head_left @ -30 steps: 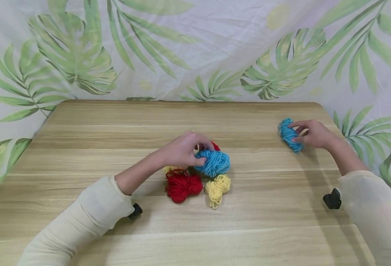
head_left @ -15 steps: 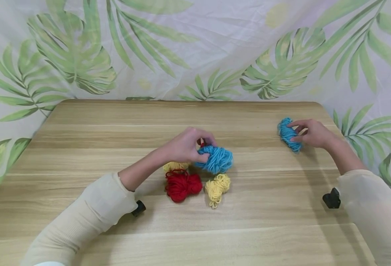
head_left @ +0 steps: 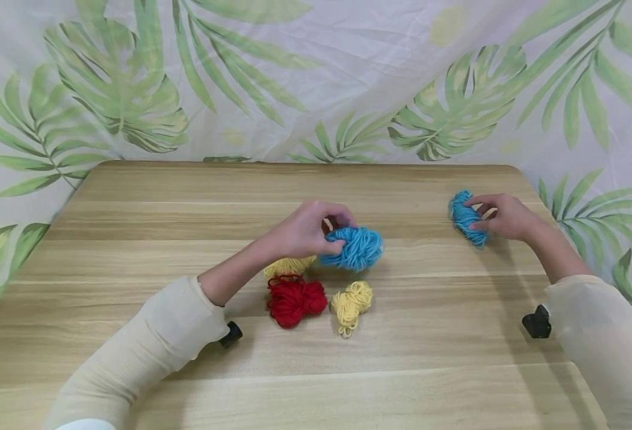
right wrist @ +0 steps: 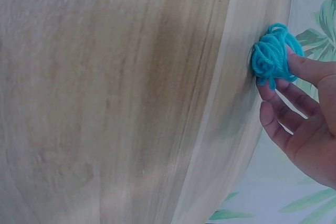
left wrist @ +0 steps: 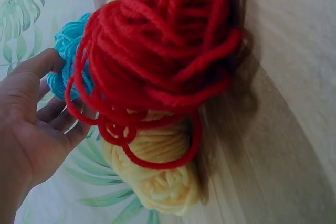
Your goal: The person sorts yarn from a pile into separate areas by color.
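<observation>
My left hand (head_left: 310, 230) pinches a blue yarn skein (head_left: 360, 249) between thumb and fingers, seemingly just above the table's middle. In the left wrist view that blue skein (left wrist: 68, 38) is partly covered by the red yarn skein (left wrist: 163, 45) nearer the camera. The red skein (head_left: 296, 300) lies in front of the left hand, a yellow skein (head_left: 289, 266) behind it and a smaller yellow skein (head_left: 352, 303) to its right. Far right, my right hand (head_left: 512, 219) grips another blue skein (head_left: 466, 218), its thumb on one side in the right wrist view.
The wooden table (head_left: 429, 370) ends at a leaf-patterned cloth (head_left: 348, 65) hanging behind it. Black wrist devices sit under both sleeves, one at the left (head_left: 232, 334) and one at the right (head_left: 537, 322).
My left hand has shifted right and away from me with the blue skein, uncovering more of the yellow skein behind the red one. The right hand and its skein have stayed put.
</observation>
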`<state>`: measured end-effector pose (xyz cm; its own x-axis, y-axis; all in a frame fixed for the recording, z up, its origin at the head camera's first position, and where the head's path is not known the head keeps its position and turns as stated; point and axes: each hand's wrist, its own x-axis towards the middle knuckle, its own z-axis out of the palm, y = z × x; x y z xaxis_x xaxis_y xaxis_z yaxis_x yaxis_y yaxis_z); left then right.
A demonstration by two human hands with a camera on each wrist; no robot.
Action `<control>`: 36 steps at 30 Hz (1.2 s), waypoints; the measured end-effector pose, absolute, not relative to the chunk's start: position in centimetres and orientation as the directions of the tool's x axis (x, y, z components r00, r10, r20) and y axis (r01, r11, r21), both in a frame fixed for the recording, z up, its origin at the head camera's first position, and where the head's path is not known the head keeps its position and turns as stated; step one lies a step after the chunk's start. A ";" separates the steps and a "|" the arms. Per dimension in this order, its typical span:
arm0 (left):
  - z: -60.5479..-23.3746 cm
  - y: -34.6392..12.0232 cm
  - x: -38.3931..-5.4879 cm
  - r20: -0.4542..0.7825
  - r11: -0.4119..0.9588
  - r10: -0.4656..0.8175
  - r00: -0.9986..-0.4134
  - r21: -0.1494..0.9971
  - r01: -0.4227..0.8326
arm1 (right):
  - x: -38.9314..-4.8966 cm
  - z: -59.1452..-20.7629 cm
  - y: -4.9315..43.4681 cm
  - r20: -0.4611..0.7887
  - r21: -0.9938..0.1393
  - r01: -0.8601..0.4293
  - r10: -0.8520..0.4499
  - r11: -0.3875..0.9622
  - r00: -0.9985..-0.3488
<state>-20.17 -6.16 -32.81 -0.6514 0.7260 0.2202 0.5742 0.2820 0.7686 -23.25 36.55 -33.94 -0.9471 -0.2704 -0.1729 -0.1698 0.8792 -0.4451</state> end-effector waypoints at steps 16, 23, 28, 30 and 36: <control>-31.9 -5.1 -20.6 0.217 0.308 0.713 -0.667 0.757 0.576 | -23.4 -34.1 36.5 -0.163 -0.438 -0.183 -0.278 0.880 -0.947; -31.2 -4.5 -20.7 0.202 0.330 0.715 -0.670 0.746 0.578 | -23.3 -34.1 36.7 -0.159 -0.447 -0.189 -0.285 0.875 -0.945; -31.1 -3.9 -21.0 0.216 0.339 0.717 -0.663 0.723 0.602 | -23.3 -34.2 36.7 -0.159 -0.452 -0.183 -0.281 0.873 -0.946; -31.1 -3.7 -21.1 0.220 0.339 0.719 -0.660 0.717 0.609 | -23.3 -34.2 36.7 -0.161 -0.455 -0.177 -0.276 0.873 -0.948; -30.7 -3.0 -21.5 0.222 0.348 0.723 -0.655 0.702 0.621 | -23.3 -34.3 36.7 -0.163 -0.461 -0.166 -0.267 0.872 -0.950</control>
<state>-21.50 -2.96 -30.71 -0.6547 0.7226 0.2217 0.6214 0.3477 0.7021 -23.29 36.67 -34.28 -0.9499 -0.2667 -0.1628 -0.1658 0.8719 -0.4607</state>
